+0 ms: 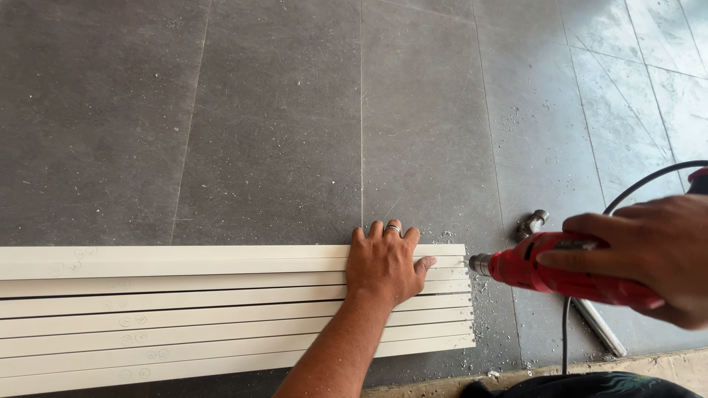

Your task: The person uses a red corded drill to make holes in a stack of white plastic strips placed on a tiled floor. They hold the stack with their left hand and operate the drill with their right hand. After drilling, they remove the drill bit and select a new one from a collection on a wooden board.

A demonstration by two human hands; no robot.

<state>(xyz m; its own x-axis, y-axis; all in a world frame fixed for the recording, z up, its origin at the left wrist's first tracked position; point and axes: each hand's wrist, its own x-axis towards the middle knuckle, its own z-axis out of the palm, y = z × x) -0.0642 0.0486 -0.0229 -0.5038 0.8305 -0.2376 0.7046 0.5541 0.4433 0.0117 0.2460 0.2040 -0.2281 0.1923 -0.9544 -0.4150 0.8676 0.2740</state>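
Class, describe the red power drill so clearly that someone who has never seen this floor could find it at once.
Start from the row of long white strips lying side by side on the grey tiled floor, pressed down by the left hand. Just past their right ends, the red drill lies level in the right hand, its metal chuck facing the strip ends. It is the only red thing here, trailing a black cable.
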